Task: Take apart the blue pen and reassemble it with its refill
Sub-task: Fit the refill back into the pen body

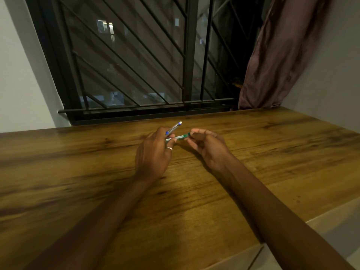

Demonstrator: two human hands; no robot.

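A silver pen piece with blue trim and a white end [174, 127] sticks up and to the right out of my left hand [153, 152]. A second, green and white pen piece [180, 137] lies level between both hands. My left hand's fingertips pinch its left end, and my right hand [206, 147] pinches its right end. Both hands hover just above the wooden table [272, 152], near its middle. A silver ring sits on one finger of my left hand. No separate refill is visible.
A barred dark window [136, 65] runs along the table's far edge. A brownish curtain [282, 55] hangs at the far right. The table's front-right edge [292, 227] falls off to a pale floor.
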